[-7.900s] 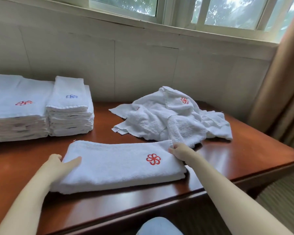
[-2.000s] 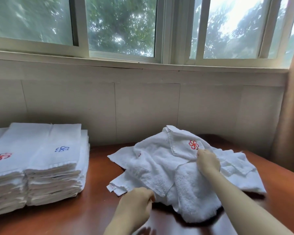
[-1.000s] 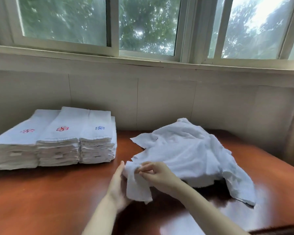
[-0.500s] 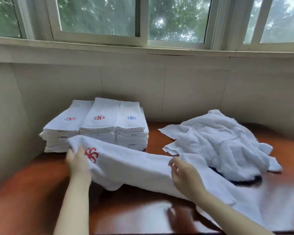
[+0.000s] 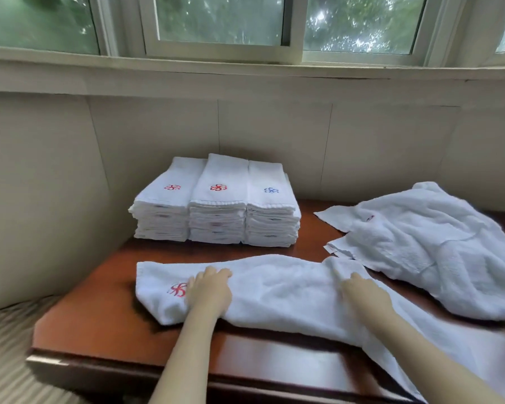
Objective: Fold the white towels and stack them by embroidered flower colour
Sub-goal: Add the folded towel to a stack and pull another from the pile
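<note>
left hand (image 5: 212,290) and right hand (image 5: 362,297) rest palm-down on towel (image 5: 277,287)

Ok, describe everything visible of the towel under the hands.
The white terry towel lies lengthwise along the front of the wooden table, unfolded, rumpled, its right end out of frame. A red embroidered flower sits near its left end. The left hand presses on it; the right hand is at a raised fold.
</note>
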{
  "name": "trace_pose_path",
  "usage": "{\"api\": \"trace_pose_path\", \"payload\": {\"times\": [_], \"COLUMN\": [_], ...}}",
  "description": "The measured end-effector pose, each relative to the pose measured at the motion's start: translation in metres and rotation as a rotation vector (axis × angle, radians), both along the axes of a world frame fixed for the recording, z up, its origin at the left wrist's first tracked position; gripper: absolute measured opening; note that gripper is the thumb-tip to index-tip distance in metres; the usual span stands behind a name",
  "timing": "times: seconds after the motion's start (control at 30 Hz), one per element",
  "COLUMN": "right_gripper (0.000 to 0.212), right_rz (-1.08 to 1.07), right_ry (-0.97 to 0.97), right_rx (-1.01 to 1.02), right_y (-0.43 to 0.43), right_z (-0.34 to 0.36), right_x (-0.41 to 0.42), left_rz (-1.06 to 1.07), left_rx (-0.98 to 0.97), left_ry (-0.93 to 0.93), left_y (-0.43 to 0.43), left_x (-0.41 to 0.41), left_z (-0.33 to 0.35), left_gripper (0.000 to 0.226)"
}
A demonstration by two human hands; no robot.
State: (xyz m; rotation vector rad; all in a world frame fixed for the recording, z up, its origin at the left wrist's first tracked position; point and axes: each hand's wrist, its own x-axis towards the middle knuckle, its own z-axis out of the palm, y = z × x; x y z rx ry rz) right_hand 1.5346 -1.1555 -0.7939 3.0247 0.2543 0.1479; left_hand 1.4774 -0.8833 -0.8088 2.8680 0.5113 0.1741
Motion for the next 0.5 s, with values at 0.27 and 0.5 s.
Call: {"api": "trace_pose_path", "payload": {"times": [0.27,0.5], "right_gripper": [0.035,0.030], "right_rz": [-0.448,0.088], "right_ry": [-0.049,0.075], "right_rx": [0.091,0.175], "right_y": [-0.048,0.024], "right_z": [0.028,0.036], "right_x": [0.011,0.038], "left_rz": [0.113,-0.201], "left_rx": [0.030,-0.074], "left_ry": [0.175,0.125], "left_y": [0.018,0.018], "left_x": [-0.009,0.018], "left_z": [0.012,0.009], "left_gripper": [0.033,0.056]}}
